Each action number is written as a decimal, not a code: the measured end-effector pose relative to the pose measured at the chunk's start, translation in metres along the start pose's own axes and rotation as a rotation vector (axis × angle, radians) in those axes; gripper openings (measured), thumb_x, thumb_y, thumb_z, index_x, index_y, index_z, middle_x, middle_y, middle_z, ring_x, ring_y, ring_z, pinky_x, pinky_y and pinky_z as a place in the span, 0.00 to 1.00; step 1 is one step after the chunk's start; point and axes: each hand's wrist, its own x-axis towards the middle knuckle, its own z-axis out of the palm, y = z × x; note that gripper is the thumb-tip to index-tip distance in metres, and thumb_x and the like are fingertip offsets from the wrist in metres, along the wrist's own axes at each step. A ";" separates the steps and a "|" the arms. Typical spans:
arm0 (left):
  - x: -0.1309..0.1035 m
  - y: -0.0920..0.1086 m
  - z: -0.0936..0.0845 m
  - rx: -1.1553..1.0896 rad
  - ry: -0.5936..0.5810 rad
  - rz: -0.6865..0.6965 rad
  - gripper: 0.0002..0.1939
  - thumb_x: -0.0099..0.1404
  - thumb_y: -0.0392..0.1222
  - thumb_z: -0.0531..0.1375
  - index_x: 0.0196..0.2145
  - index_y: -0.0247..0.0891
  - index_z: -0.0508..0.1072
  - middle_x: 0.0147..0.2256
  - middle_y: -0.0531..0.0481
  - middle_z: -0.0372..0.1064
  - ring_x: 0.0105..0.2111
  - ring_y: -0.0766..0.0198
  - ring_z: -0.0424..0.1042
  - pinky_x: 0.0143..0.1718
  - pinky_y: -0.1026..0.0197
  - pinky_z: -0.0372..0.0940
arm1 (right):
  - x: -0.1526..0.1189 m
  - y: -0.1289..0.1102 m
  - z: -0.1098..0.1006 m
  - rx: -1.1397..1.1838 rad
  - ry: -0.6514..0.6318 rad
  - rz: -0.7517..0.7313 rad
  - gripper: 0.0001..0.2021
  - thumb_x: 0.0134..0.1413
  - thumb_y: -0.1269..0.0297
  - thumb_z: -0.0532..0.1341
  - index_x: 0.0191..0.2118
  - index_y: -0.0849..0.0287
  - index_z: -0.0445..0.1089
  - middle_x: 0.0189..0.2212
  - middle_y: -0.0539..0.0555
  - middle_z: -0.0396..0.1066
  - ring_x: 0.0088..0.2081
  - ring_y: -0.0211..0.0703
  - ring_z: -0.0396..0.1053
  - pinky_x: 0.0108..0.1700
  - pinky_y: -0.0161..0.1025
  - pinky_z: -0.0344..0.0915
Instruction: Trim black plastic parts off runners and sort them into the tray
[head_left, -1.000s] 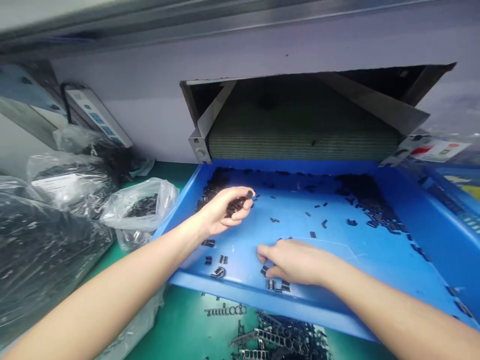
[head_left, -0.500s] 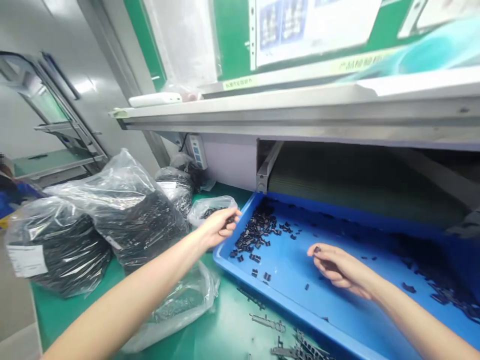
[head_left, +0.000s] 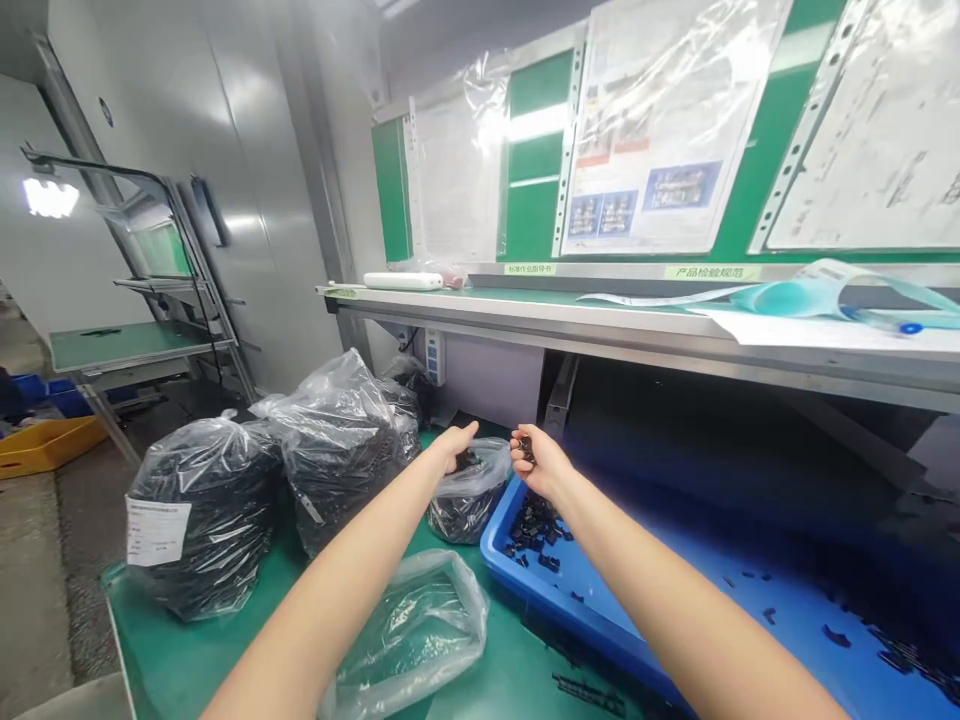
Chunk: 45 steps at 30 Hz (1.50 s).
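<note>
My left hand [head_left: 456,447] is over the left part of an open clear bag [head_left: 469,500] of black parts, with dark pieces at its fingers. Just right of that bag's mouth, my right hand [head_left: 538,462] is curled round small black parts, above the left corner of a blue tray [head_left: 600,600]. Loose black parts [head_left: 536,525] lie in this corner of the tray. Nearer on the green table, an open clear bag [head_left: 427,630] lies below my left forearm.
Two big bags of black parts [head_left: 202,515] [head_left: 341,460] stand at the left. A shelf [head_left: 525,305] crosses above the tray. Black strip-like parts [head_left: 589,692] lie on the table near the tray's front edge. A yellow bin [head_left: 52,445] is on the floor far left.
The view has tilted up and turned left. My right hand has moved from over the middle of the tray to its left corner, close to my left hand, which is now at the bag.
</note>
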 end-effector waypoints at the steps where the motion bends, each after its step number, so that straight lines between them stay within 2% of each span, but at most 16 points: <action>1: 0.000 -0.001 -0.004 0.061 0.009 0.018 0.15 0.63 0.44 0.53 0.44 0.33 0.65 0.41 0.46 0.65 0.36 0.62 0.68 0.35 0.55 0.66 | 0.007 -0.001 0.013 -0.048 0.017 -0.030 0.12 0.58 0.61 0.53 0.43 0.63 0.63 0.34 0.52 0.66 0.29 0.34 0.65 0.28 0.34 0.65; 4: 0.002 -0.005 -0.019 0.247 0.070 0.066 0.15 0.63 0.44 0.54 0.45 0.34 0.65 0.44 0.45 0.64 0.40 0.59 0.67 0.39 0.52 0.65 | 0.024 -0.001 0.041 -0.228 0.029 -0.111 0.14 0.57 0.61 0.54 0.46 0.63 0.62 0.40 0.55 0.65 0.36 0.39 0.67 0.36 0.41 0.67; 6: 0.007 -0.008 -0.027 0.372 0.116 0.065 0.16 0.62 0.43 0.54 0.47 0.35 0.64 0.46 0.44 0.62 0.43 0.58 0.65 0.42 0.50 0.64 | 0.029 0.000 0.048 -0.375 0.016 -0.170 0.13 0.57 0.61 0.54 0.45 0.63 0.63 0.42 0.55 0.65 0.39 0.41 0.66 0.39 0.44 0.66; 9: 0.016 -0.015 -0.034 0.530 0.146 0.023 0.17 0.62 0.42 0.55 0.48 0.35 0.63 0.48 0.43 0.60 0.45 0.56 0.64 0.43 0.49 0.62 | 0.030 0.003 0.046 -0.599 0.020 -0.261 0.11 0.56 0.62 0.55 0.43 0.62 0.65 0.43 0.55 0.65 0.42 0.43 0.65 0.42 0.46 0.64; 12: 0.022 -0.025 -0.033 0.622 0.111 -0.003 0.17 0.62 0.42 0.55 0.48 0.35 0.63 0.47 0.44 0.61 0.44 0.57 0.65 0.42 0.49 0.63 | 0.028 0.007 0.036 -0.785 0.098 -0.303 0.11 0.57 0.63 0.54 0.44 0.61 0.64 0.46 0.56 0.63 0.44 0.44 0.64 0.45 0.47 0.62; 15: 0.022 -0.033 -0.031 0.657 0.071 0.014 0.17 0.62 0.42 0.55 0.47 0.35 0.63 0.46 0.44 0.62 0.42 0.58 0.66 0.41 0.51 0.64 | 0.028 0.014 0.029 -0.931 0.183 -0.261 0.13 0.57 0.63 0.54 0.47 0.60 0.63 0.49 0.57 0.61 0.46 0.45 0.62 0.46 0.48 0.61; 18: 0.019 -0.033 -0.031 0.671 0.065 0.037 0.16 0.62 0.42 0.55 0.47 0.35 0.64 0.45 0.44 0.63 0.42 0.58 0.66 0.40 0.52 0.64 | 0.031 0.022 0.025 -1.023 0.218 -0.158 0.15 0.56 0.63 0.55 0.48 0.61 0.62 0.48 0.57 0.61 0.46 0.46 0.63 0.46 0.49 0.62; 22: 0.012 -0.023 -0.034 0.696 0.082 0.067 0.16 0.61 0.42 0.56 0.46 0.35 0.64 0.45 0.44 0.63 0.42 0.59 0.66 0.40 0.53 0.65 | 0.036 0.024 0.021 -1.035 0.180 -0.082 0.13 0.55 0.63 0.56 0.45 0.61 0.63 0.44 0.56 0.64 0.42 0.43 0.66 0.42 0.45 0.65; 26: 0.006 -0.006 -0.042 0.722 0.116 0.132 0.16 0.61 0.42 0.56 0.46 0.35 0.64 0.45 0.44 0.63 0.42 0.58 0.66 0.40 0.52 0.64 | 0.036 0.013 0.015 -0.969 0.172 -0.193 0.11 0.56 0.63 0.55 0.43 0.60 0.65 0.42 0.54 0.66 0.41 0.42 0.66 0.41 0.42 0.65; 30: 0.004 0.010 -0.060 0.755 0.159 0.198 0.15 0.61 0.42 0.56 0.46 0.36 0.64 0.45 0.45 0.63 0.43 0.58 0.66 0.41 0.53 0.64 | 0.033 -0.005 0.010 -0.899 0.213 -0.311 0.12 0.57 0.62 0.54 0.44 0.61 0.65 0.43 0.55 0.65 0.41 0.42 0.66 0.42 0.44 0.65; 34: 0.004 0.012 -0.072 0.808 0.168 0.263 0.15 0.62 0.42 0.55 0.46 0.36 0.64 0.46 0.45 0.62 0.42 0.59 0.66 0.41 0.53 0.64 | 0.030 -0.007 0.008 -0.870 0.207 -0.357 0.13 0.57 0.61 0.53 0.46 0.61 0.63 0.43 0.55 0.66 0.41 0.42 0.66 0.42 0.45 0.65; 40: -0.002 -0.007 -0.060 0.980 0.129 0.261 0.14 0.62 0.42 0.55 0.45 0.35 0.65 0.43 0.45 0.64 0.40 0.60 0.67 0.40 0.53 0.65 | 0.029 0.021 0.012 -0.938 0.105 -0.284 0.12 0.56 0.63 0.55 0.44 0.62 0.64 0.41 0.55 0.66 0.39 0.41 0.67 0.40 0.44 0.66; 45: 0.010 -0.004 -0.052 1.126 0.154 0.352 0.18 0.62 0.41 0.55 0.49 0.36 0.62 0.51 0.43 0.57 0.48 0.54 0.61 0.46 0.46 0.59 | 0.035 0.031 0.009 -0.955 0.047 -0.276 0.13 0.56 0.63 0.55 0.46 0.62 0.63 0.41 0.55 0.66 0.38 0.41 0.67 0.39 0.44 0.66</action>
